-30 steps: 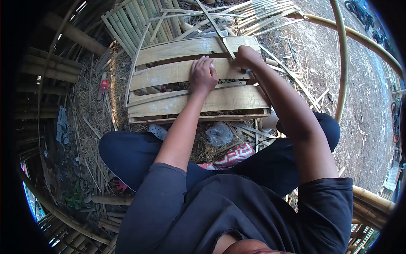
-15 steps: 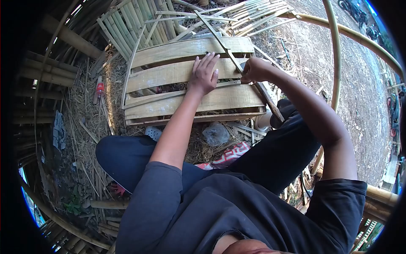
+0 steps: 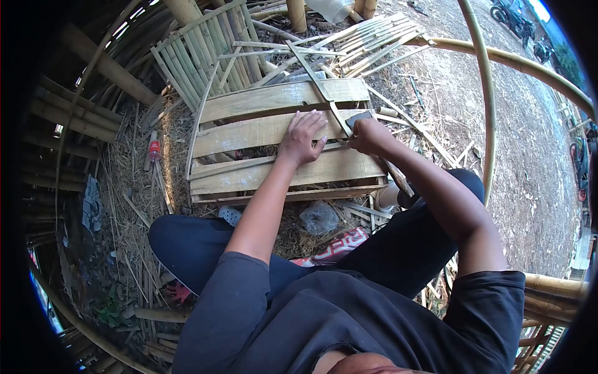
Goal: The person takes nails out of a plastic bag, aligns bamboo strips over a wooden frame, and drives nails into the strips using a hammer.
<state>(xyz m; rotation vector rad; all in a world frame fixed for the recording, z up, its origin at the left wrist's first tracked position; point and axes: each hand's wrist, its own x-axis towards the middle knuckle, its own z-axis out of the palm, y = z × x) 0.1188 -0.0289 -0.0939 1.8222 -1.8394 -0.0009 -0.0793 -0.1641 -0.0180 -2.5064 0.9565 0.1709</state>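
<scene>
My left hand lies flat on the slats of a low wooden crate-like stand, fingers stretched out. At the stand's right side, my right hand is closed, its fingertips pinching where bamboo strips meet. One long thin bamboo strip slants from the far side down to this hand. Another narrow strip runs along the near slat, passing by my left wrist. Beside my right hand shows a grey blade, with a brown wooden handle below the wrist; the part between is hidden.
Bamboo slat panels and a pile of split strips lie beyond the stand. A bamboo pole rises at the right. A red-labelled bottle lies left; a clear plastic bag sits between my legs.
The view has tilted, so the stand appears lower. My left hand stays flat on the slats. My right hand has shifted slightly towards me and remains closed near the strips.
</scene>
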